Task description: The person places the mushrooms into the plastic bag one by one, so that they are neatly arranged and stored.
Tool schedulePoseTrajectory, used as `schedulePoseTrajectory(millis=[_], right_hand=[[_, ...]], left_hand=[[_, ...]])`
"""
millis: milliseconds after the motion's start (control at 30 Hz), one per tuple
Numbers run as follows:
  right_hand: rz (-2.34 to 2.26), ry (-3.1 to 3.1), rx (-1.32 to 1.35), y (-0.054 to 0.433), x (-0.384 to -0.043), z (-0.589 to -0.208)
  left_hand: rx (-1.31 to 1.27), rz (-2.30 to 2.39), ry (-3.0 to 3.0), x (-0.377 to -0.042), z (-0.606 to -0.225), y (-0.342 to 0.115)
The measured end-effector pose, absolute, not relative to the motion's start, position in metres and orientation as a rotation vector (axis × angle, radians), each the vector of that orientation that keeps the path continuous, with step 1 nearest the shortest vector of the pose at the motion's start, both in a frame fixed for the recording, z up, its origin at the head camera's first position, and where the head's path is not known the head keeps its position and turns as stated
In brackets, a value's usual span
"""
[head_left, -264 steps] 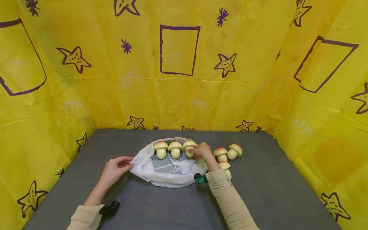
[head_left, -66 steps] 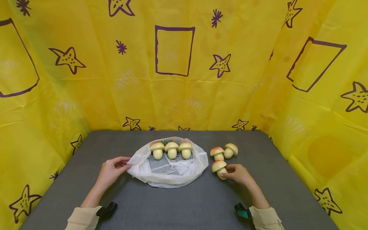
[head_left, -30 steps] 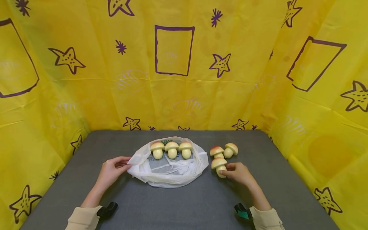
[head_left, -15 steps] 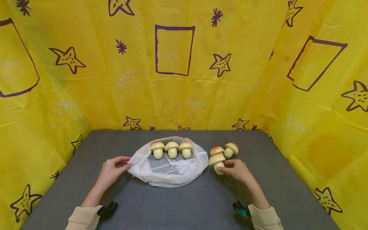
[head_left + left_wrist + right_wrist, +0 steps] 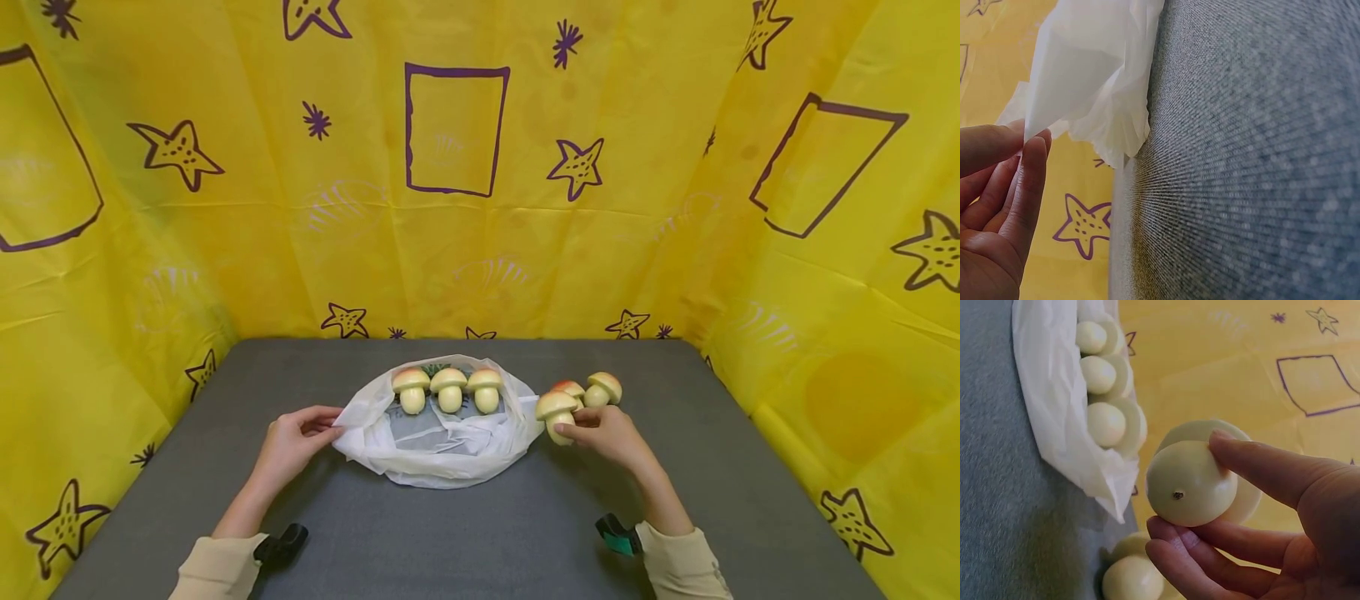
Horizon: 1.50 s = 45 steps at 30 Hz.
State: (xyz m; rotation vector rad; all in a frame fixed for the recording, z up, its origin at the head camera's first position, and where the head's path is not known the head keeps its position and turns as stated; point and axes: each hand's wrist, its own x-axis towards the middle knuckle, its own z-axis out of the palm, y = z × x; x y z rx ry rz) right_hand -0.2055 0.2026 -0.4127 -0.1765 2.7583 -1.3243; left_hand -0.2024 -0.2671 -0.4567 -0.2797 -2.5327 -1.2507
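Note:
My left hand (image 5: 295,444) pinches the left edge of a white plastic bag (image 5: 442,469), thumb against fingers, as the left wrist view shows. Inside the bag's wide mouth, three toy mushrooms (image 5: 449,390) lie in a row at the far side. My right hand (image 5: 612,436) holds another toy mushroom (image 5: 557,408) by its stem, just beside the bag's right edge. In the right wrist view this mushroom (image 5: 1188,484) shows its stem end toward the camera, between thumb and fingers. Behind it, a red-topped mushroom (image 5: 570,388) is partly hidden.
One more mushroom (image 5: 602,389) lies tilted on the grey table (image 5: 450,542), right of the partly hidden one. Yellow cloth walls (image 5: 465,242) with purple drawings close off the back and both sides. Dark wrist straps (image 5: 281,546) sit at both cuffs.
After setting the third mushroom in the bag, my right hand has gone right, gripped the nearest loose mushroom, lifted it and brought it left toward the bag. My left hand has kept its pinch.

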Motion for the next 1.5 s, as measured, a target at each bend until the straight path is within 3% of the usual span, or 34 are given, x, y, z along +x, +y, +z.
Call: schedulePoseTrajectory(millis=[733, 1500], right_hand=[[-1.524, 2.603, -0.333, 0.172, -0.217, -0.407], [-1.412, 2.622, -0.390, 0.132, -0.229, -0.404]], left_hand=[[-0.288, -1.286, -2.527, -0.201, -0.456, -0.269], [-0.259, -1.255, -2.543, -0.202, -0.458, -0.268]])
